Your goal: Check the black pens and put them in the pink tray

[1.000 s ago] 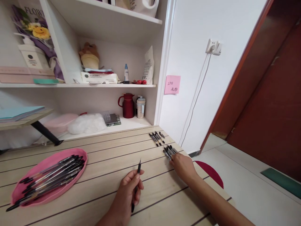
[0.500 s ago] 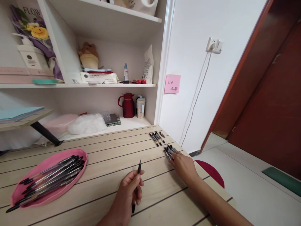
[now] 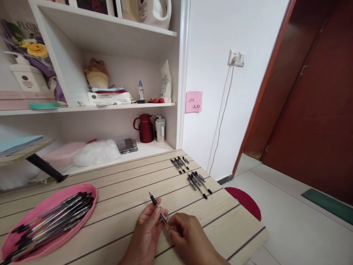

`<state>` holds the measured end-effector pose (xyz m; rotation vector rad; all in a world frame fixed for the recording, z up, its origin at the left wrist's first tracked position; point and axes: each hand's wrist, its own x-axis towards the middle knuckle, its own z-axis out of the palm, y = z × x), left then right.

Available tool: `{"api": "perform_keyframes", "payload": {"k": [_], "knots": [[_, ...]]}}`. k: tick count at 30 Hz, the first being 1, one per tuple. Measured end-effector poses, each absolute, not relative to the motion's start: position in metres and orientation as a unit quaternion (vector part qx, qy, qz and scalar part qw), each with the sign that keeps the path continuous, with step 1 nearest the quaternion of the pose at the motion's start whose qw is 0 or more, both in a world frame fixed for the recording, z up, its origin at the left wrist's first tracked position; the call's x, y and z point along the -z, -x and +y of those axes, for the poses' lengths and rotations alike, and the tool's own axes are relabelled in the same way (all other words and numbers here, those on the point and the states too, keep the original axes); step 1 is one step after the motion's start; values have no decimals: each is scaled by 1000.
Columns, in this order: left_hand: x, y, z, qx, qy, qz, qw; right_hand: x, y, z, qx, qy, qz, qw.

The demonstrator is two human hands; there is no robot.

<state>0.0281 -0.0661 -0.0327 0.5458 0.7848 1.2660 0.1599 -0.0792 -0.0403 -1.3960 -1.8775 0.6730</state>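
In my left hand (image 3: 151,219) a slim black pen (image 3: 158,207) is pinched between thumb and fingers, its bare tip pointing up and to the left. The fingers of my right hand (image 3: 183,232) are closed at the pen's lower end, and they hide that end. Beyond my right hand, several black pen pieces (image 3: 199,184) lie side by side on the wooden table. Farther back is a second group of short black pen pieces (image 3: 179,165). At the left, a pink oval tray (image 3: 92,197) holds a heap of pens (image 3: 57,221).
The striped tabletop (image 3: 118,198) ends at the right, above a dark red round seat (image 3: 245,202). White shelves stand behind it, with a red jug (image 3: 145,129) and a cup (image 3: 160,129). A small raised stand (image 3: 41,147) is at left.
My right hand has come back from the nearer group of pen pieces to the pen in my left hand. The pen now tilts to the left. The view has shifted slightly.
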Motion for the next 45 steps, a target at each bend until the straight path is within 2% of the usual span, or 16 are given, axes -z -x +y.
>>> {"api": "perform_keyframes", "payload": {"k": [6,12,39,45], "knots": [[26,-31,-68,-558,-267,404,673,35,-209,-48,-81,667,-706,224],[27,-31,-69,-546,-292,406,672,47,-238,-23,-33,723,-678,129],[28,-29,-68,-533,-306,398,682,50,-239,-17,-3,729,-673,128],[30,-29,-67,-531,-306,398,683,41,-245,-22,13,732,-664,152]]}}
